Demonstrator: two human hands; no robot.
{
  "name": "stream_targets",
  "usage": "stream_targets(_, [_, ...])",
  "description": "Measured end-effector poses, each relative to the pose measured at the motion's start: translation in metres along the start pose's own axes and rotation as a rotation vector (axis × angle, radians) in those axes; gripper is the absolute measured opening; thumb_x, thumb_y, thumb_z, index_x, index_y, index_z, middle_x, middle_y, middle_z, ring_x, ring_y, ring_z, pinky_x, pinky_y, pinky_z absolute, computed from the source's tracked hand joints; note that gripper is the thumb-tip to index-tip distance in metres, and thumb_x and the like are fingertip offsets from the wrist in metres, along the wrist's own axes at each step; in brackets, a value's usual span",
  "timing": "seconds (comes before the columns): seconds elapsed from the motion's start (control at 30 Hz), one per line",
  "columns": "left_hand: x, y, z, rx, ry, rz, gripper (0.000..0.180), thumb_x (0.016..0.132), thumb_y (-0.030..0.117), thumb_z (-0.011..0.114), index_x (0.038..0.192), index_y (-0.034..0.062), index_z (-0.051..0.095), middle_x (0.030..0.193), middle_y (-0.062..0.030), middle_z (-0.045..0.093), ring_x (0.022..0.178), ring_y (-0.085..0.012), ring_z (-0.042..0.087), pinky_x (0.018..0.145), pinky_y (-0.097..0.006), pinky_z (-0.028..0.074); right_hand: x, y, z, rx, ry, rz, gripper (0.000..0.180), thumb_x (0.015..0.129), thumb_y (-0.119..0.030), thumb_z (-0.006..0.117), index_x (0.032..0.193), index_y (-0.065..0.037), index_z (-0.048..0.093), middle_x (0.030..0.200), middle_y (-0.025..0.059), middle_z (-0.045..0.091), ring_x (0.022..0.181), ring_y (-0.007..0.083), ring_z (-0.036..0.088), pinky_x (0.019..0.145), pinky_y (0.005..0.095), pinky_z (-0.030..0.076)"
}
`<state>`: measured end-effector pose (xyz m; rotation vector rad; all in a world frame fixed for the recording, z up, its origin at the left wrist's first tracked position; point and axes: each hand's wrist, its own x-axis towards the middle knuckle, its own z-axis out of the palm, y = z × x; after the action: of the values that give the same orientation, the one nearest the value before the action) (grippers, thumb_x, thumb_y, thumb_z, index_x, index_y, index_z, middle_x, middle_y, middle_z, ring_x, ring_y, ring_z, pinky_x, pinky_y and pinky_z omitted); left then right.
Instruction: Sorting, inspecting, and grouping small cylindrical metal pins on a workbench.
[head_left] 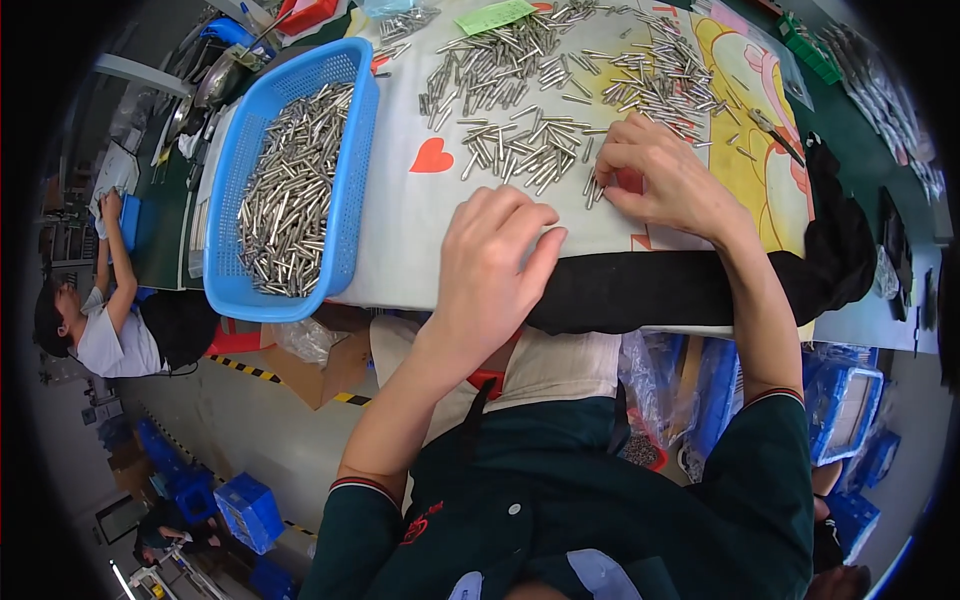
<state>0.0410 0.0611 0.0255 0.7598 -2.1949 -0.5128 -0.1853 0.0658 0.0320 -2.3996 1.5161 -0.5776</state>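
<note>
Pins [480,80] lie in loose piles over the cloth [400,220] on our surface [845,140], and many more fill the blue basket [362,150] to our left. Two large piles spread at the far side, with a smaller one nearer us. Our right grip [668,178] is at the right edge of this smaller pile, thumb and index finger bent toward each other, with a few pins right at their tips; we cannot tell whether it pinches any. Our left grip [492,245] is just on our side of the same pile, its back up, fingers loosely curled and thumb apart from the index finger; its underside is hidden, so we cannot tell whether it is grasping anything. Green paper [497,15] lies on the far left pile. Black fabric [640,292] runs along the near edge, passing beneath our right forearm [765,320].
</note>
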Motion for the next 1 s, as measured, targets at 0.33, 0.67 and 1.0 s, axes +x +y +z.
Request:
stream_targets(0.33, [0.021, -0.004, 0.049, 0.152, -0.099, 0.030, 0.013, 0.072, 0.002, 0.066, 0.078, 0.0004, 0.054, 0.076, -0.0118, 0.049, 0.072, -0.0302, 0.052, 0.065, -0.039, 0.042, -0.009, 0.012, -0.005, 0.048, -0.039, 0.033, 0.011, 0.069, -0.007, 0.063, 0.075, -0.002, 0.056, 0.076, 0.0090, 0.052, 0.079, 0.0255, 0.052, 0.070, 0.0339, 0.043])
stream_targets(0.67, [-0.002, -0.010, 0.001, 0.208, -0.185, -0.023, 0.011, 0.074, -0.002, 0.062, 0.078, 0.0002, 0.053, 0.077, -0.0122, 0.052, 0.071, -0.0297, 0.052, 0.066, -0.039, 0.042, 0.006, -0.005, 0.017, -0.109, 0.202, -0.126, 0.007, 0.070, -0.009, 0.062, 0.072, -0.003, 0.057, 0.075, 0.0085, 0.054, 0.082, 0.0255, 0.053, 0.071, 0.0362, 0.044])
stream_targets(1.0, [0.017, -0.021, 0.008, 0.221, -0.017, -0.082, 0.010, 0.075, 0.000, 0.062, 0.084, 0.0001, 0.058, 0.076, -0.0138, 0.054, 0.071, -0.0321, 0.054, 0.065, -0.042, 0.044, 0.011, -0.008, 0.020, -0.250, 0.206, -0.211, 0.012, 0.065, -0.006, 0.066, 0.073, -0.003, 0.057, 0.078, 0.0066, 0.051, 0.078, 0.0234, 0.050, 0.067, 0.0344, 0.044])
